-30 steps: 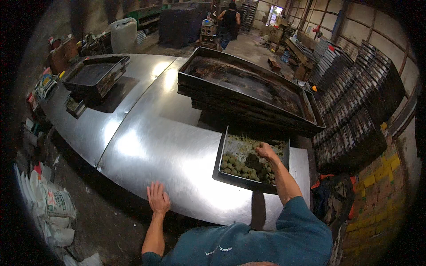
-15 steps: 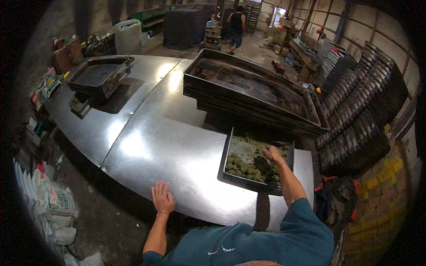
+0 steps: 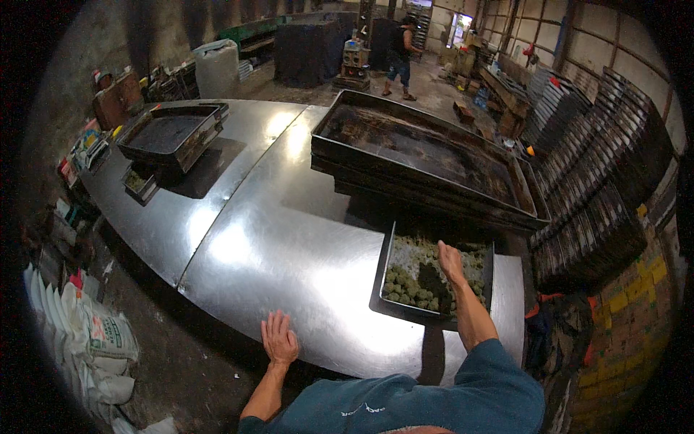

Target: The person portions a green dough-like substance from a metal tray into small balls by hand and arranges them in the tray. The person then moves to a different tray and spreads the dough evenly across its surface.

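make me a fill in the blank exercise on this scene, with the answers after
1. The person's ____ hand is over the tray that holds greenish lumps.
2. The other hand rests at the near edge of the metal table, palm ____.
3. In the picture, the white sacks are on the ____ side of the table.
4. Beyond the table, ____ other person can be seen.

Missing words: right; down; left; one.

Workshop with tall tray stacks [image 3: 603,155]
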Demonstrator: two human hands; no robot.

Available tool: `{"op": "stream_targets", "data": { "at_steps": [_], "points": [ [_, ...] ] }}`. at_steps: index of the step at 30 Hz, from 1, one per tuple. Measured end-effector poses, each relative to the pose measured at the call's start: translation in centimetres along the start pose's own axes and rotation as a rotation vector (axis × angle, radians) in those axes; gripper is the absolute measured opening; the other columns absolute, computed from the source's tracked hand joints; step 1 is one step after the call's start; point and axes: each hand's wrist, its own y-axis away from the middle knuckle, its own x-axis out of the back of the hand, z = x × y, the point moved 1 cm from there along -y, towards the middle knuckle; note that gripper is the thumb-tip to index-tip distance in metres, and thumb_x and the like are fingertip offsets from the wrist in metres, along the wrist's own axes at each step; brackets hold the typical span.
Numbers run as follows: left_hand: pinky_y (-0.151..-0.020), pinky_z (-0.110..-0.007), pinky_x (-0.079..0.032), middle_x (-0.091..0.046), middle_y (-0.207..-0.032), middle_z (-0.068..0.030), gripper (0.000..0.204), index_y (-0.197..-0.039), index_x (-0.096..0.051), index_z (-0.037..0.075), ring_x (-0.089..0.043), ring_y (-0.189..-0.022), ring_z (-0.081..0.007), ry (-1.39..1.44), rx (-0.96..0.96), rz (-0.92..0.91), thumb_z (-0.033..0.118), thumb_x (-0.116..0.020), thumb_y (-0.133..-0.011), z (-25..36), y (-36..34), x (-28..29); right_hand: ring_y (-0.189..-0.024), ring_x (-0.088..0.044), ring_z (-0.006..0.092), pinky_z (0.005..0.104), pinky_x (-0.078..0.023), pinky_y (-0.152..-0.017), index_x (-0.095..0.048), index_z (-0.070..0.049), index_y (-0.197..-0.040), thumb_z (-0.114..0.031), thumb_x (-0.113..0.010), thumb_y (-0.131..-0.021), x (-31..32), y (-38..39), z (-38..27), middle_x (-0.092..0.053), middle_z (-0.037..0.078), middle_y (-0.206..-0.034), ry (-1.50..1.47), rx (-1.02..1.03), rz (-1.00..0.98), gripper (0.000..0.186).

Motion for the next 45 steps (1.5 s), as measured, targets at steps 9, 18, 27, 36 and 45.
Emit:
{"op": "stream_targets", "data": {
  "at_steps": [9, 18, 27, 36, 45],
  "points": [
    [-0.116, -0.052, -0.025, -0.050, -0.139, -0.0128, 0.043, -0.128, -0.058, 0.008, -0.036, -0.138, -0.0317, -0.097, -0.010, 0.000, 0.019, -0.056, -0.087, -0.5, 0.3, -0.3, -0.052, -0.045, 0.0117, 0.0304, -0.035, -0.043, -0.063, -0.009, -0.095, -0.048, -0.062, -0.094, 0.7, 2.9, -0.3, -0.060, 0.001, -0.080, -1.206, -0.462, -0.119, 0.039],
    [-0.119, -0.048, -0.019, -0.041, -0.149, -0.0096, 0.049, -0.136, -0.052, 0.009, -0.029, -0.143, -0.0268, -0.077, 0.065, -0.030, 0.018, -0.053, -0.088, 0.2, 0.9, 0.2, -0.056, -0.048, 0.0151, 0.0340, -0.040, -0.055, -0.058, -0.008, -0.092, -0.040, -0.061, -0.096, -0.8, -0.9, 0.0, -0.053, 0.002, -0.069, -0.899, -0.174, -0.096, 0.033],
    [-0.120, -0.048, -0.012, -0.033, -0.154, -0.0116, 0.050, -0.140, -0.047, 0.007, -0.022, -0.146, -0.0282, -0.117, 0.074, -0.107, 0.019, -0.047, -0.092, 0.1, 0.9, -0.4, -0.071, -0.058, 0.0117, 0.0269, -0.051, -0.060, -0.059, -0.009, -0.120, -0.052, -0.057, -0.095, -3.8, -2.4, -1.8, -0.062, 0.007, -0.087, -0.609, -0.349, -0.005, 0.049],
    [-0.120, -0.053, 0.000, -0.017, -0.162, -0.0117, 0.059, -0.151, -0.031, 0.008, -0.005, -0.151, -0.0305, -0.047, 0.122, -0.311, 0.034, -0.038, -0.099, -0.1, 0.3, -0.9, -0.069, -0.059, 0.0145, 0.0607, -0.039, -0.093, -0.058, -0.017, -0.114, -0.058, -0.062, -0.088, -8.0, 2.0, -14.1, -0.064, 0.004, -0.083, -0.650, 0.068, 0.034, 0.048],
    [-0.115, -0.063, -0.001, -0.011, -0.161, -0.0182, 0.076, -0.152, -0.026, 0.006, -0.002, -0.149, -0.0385, 0.005, 0.027, -0.347, 0.052, -0.045, -0.094, -2.9, 0.0, -2.5, -0.069, -0.060, 0.0179, 0.0458, -0.046, -0.075, -0.056, -0.014, -0.114, -0.050, -0.061, -0.091, -10.8, 9.5, -22.7, -0.065, 0.007, -0.083, -1.178, 0.055, -0.500, 0.044]
  ]
}}
